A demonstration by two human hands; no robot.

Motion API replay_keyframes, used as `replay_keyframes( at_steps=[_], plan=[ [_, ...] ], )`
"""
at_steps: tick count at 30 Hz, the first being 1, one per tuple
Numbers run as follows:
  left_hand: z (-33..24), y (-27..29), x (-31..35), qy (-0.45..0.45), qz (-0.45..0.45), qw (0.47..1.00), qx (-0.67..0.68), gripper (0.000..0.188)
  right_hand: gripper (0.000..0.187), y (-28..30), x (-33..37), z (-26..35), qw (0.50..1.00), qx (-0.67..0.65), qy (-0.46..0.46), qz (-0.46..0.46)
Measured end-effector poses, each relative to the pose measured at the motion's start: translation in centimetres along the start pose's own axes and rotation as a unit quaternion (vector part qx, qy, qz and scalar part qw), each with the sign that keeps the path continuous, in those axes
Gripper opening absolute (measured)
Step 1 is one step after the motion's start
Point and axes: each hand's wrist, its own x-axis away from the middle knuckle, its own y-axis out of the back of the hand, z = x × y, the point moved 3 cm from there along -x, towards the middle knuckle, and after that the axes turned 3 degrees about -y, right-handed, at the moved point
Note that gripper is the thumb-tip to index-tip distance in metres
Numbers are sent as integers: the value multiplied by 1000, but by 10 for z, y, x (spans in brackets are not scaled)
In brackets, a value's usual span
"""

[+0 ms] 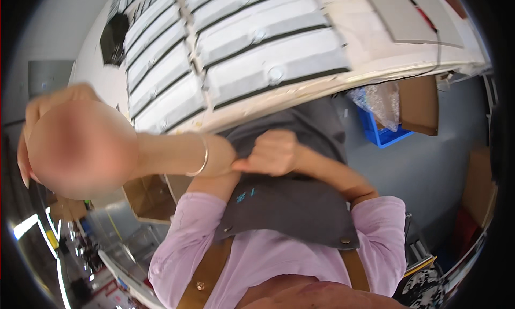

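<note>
My left arm is bent and raised at the left, with a thin bangle [203, 158] round it. At its end my left hand [60, 98] hangs in the air close to the view. A blurred round patch covers much of that hand. Its visible fingers are loosely curved and apart, and I see nothing held in them. In front of my body, my right hand [272, 152] is closed, fingers curled. One digit of it touches my left arm near the elbow, over the dark grey apron [295, 207]. No object shows in the right hand.
Beyond my hands, a pale worktable [257, 106] bears rows of white, dark-edged flat pieces [273, 54]. A black object [114, 38] lies beside them. A grey board [413, 19] with a red-handled, corded tool [424, 15] is far right. Below stand a blue bin [383, 138] and cardboard box [419, 105].
</note>
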Motion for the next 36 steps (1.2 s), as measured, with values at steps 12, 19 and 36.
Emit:
replay_keyframes(
  at_steps=[12, 19, 36],
  plan=[
    [-22, -24, -29, 106, -81, 961, 241, 39, 45, 5, 30, -6, 962, -75, -112, 237],
    [29, -8, -9, 86, -18, 996, 23, 47, 64, -15, 0, 12, 942, -212, -223, 134],
    [189, 101, 2, 275, 464, 468, -700, 23, 20, 232, -64, -203, 874, 353, -300, 145]
  ],
)
